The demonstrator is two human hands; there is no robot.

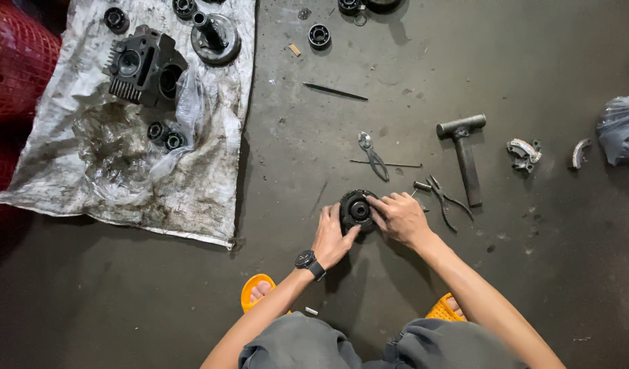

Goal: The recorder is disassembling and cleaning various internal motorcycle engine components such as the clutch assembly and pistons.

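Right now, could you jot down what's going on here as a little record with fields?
Setting: dark workshop floor, seen from above
Left hand: grips the round black metal part at its left edge
Right hand: fingers rest on the part's top right
Tools nearby: hammer, two pliers
Far left: finned engine block on a dirty sheet

Both hands, left hand [333, 236] and right hand [399, 217], grip a round black metal clutch part [357, 210] on the dark floor [547, 273], grey metal pliers [443, 198] just beside the right hand.
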